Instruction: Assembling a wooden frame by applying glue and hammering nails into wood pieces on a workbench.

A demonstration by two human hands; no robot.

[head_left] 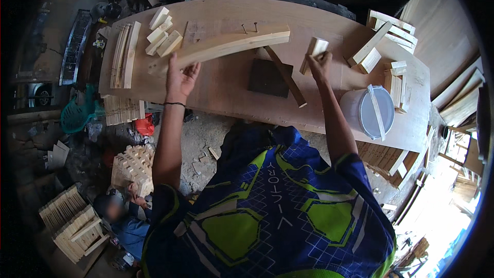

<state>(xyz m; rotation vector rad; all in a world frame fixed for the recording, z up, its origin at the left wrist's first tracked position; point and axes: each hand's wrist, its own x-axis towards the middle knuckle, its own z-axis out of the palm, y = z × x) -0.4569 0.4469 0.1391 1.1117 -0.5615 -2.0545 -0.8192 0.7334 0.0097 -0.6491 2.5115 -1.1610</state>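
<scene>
Head view: left hand [181, 80] at curved plank [231, 44] over counter [216, 90], fingers loosely curled, likely steadying it, grip unclear; right hand [319, 64] fingers closed around short block [318, 46], presumably for control; other blocks [169, 44] grouped at counter's far left, likely to stay within reach

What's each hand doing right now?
Left hand: loosely open against the long wooden plank; firmness cannot be told.
Right hand: closed, holding a short wooden block.
</scene>
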